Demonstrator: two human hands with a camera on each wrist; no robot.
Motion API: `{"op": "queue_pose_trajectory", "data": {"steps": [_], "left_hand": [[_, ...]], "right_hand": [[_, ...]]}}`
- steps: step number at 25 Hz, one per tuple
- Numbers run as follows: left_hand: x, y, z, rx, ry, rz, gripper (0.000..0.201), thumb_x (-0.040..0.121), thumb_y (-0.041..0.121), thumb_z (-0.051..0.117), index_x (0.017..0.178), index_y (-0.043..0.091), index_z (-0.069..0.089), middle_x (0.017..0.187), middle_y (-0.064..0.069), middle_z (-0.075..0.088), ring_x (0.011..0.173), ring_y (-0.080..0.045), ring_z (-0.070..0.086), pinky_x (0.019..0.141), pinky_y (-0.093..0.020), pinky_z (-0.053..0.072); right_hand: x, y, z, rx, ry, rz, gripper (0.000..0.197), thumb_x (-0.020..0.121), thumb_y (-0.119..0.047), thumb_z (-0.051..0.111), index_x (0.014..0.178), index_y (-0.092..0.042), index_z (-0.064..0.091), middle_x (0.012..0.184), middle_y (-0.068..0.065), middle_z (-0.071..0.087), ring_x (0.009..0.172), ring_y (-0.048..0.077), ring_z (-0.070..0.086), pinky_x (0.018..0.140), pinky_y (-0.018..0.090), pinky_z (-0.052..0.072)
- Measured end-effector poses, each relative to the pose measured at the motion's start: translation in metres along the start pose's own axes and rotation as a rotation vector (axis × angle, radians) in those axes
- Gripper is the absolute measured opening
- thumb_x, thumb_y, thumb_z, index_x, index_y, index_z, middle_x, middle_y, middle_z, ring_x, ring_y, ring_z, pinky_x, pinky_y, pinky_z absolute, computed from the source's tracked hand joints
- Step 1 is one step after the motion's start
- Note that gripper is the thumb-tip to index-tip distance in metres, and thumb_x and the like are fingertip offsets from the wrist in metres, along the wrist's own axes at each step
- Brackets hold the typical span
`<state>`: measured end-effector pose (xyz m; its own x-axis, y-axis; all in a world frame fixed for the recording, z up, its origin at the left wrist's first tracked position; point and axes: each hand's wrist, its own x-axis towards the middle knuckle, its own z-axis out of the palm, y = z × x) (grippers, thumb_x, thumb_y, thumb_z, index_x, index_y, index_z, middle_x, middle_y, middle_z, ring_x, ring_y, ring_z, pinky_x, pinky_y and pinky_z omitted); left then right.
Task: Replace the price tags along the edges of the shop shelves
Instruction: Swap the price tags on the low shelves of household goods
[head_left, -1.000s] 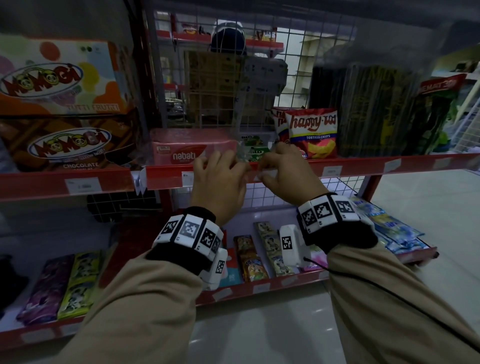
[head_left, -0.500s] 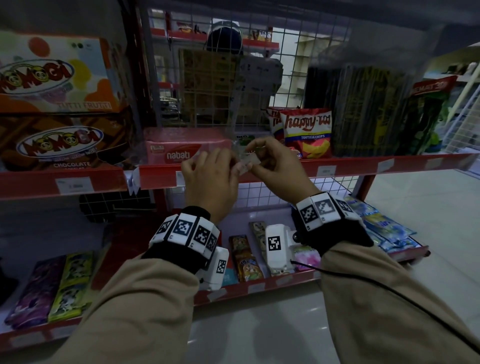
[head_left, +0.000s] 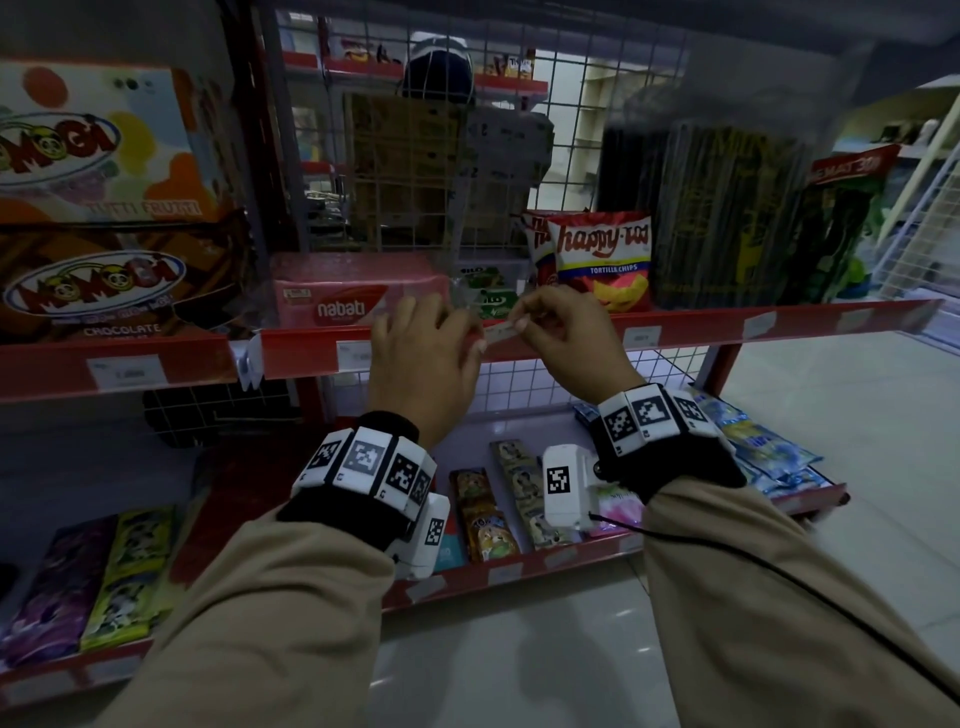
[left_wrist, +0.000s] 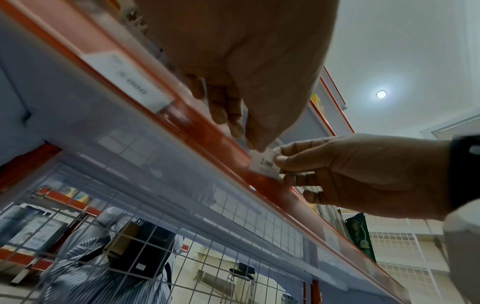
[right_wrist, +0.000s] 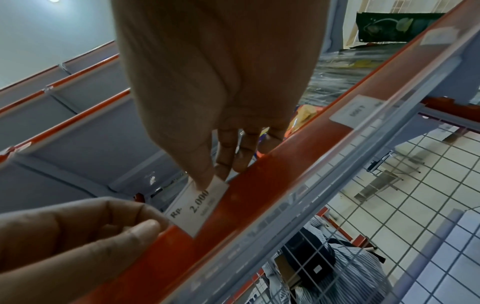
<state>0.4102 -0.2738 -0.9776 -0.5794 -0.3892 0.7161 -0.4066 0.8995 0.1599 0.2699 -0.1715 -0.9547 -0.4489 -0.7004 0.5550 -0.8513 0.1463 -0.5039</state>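
Observation:
A small white price tag (head_left: 498, 331) printed "Rp. 2.000" lies slantwise against the red edge rail (head_left: 701, 332) of the middle shelf. My right hand (head_left: 514, 325) pinches the tag's right end between thumb and forefinger. In the right wrist view that pinch (right_wrist: 210, 181) sits at the upper end of the tag (right_wrist: 197, 207), on the rail (right_wrist: 272, 185). My left hand (head_left: 475, 338) meets the tag's left end, its thumb and forefinger (right_wrist: 161, 220) closing on it. In the left wrist view the left thumb tip (left_wrist: 255, 144) touches the tag (left_wrist: 263, 164).
Other white tags (head_left: 127, 371) (head_left: 641, 336) sit in the rail. A pink Nabati pack (head_left: 353, 291) and a chips bag (head_left: 602, 260) stand just behind the hands. Sachets (head_left: 488, 514) lie on the lower shelf. A person (head_left: 436, 78) stands beyond the wire grid.
A second ago both hands were down at the rail. Half a second ago they held the tag lifted just above it. Now the tag is back down against the rail's top edge.

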Motion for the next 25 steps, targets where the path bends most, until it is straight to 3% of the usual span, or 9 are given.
{"op": "queue_pose_trajectory", "data": {"steps": [2,5,10,16,25], "left_hand": [[0.001,0.002,0.002,-0.038,0.013,-0.005,0.023,0.09,0.033,0.054,0.106,0.017,0.06,0.102,-0.005,0.052,0.1,-0.026,0.044,0.087,-0.039,0.031],[0.002,0.005,0.006,0.031,0.009,-0.013,0.027,0.09,0.037,0.053,0.112,0.023,0.056,0.105,-0.003,0.051,0.102,-0.026,0.044,0.085,-0.04,0.028],[0.004,0.01,0.011,0.101,0.021,-0.024,0.016,0.089,0.03,0.056,0.103,0.023,0.058,0.103,-0.004,0.052,0.1,-0.027,0.044,0.083,-0.04,0.025],[0.006,0.011,0.015,0.126,0.008,-0.053,0.017,0.093,0.032,0.047,0.102,0.023,0.058,0.106,-0.003,0.051,0.1,-0.027,0.042,0.082,-0.04,0.024],[0.01,0.01,0.011,0.154,-0.049,-0.031,0.017,0.092,0.03,0.051,0.103,0.026,0.063,0.104,-0.003,0.05,0.102,-0.027,0.043,0.088,-0.043,0.025]], "right_hand": [[0.001,0.0,-0.002,-0.014,-0.023,0.015,0.009,0.092,-0.02,0.056,0.091,-0.026,0.063,0.097,0.001,0.063,0.101,0.031,0.054,0.09,0.052,0.044],[0.001,-0.001,-0.003,-0.048,-0.044,0.015,0.01,0.093,-0.021,0.055,0.09,-0.029,0.06,0.098,-0.001,0.062,0.101,0.03,0.052,0.092,0.052,0.04],[-0.002,0.0,-0.006,-0.17,-0.042,-0.072,0.018,0.089,-0.016,0.056,0.106,-0.019,0.062,0.102,0.004,0.055,0.101,0.028,0.044,0.085,0.039,0.04],[-0.004,0.004,-0.005,-0.324,-0.065,-0.141,0.018,0.09,-0.014,0.055,0.106,-0.012,0.063,0.105,0.011,0.053,0.101,0.026,0.039,0.078,0.026,0.027],[-0.004,0.008,-0.008,-0.466,-0.082,-0.148,0.022,0.093,-0.023,0.054,0.108,-0.009,0.062,0.109,0.013,0.051,0.105,0.03,0.039,0.085,0.033,0.031]]}}
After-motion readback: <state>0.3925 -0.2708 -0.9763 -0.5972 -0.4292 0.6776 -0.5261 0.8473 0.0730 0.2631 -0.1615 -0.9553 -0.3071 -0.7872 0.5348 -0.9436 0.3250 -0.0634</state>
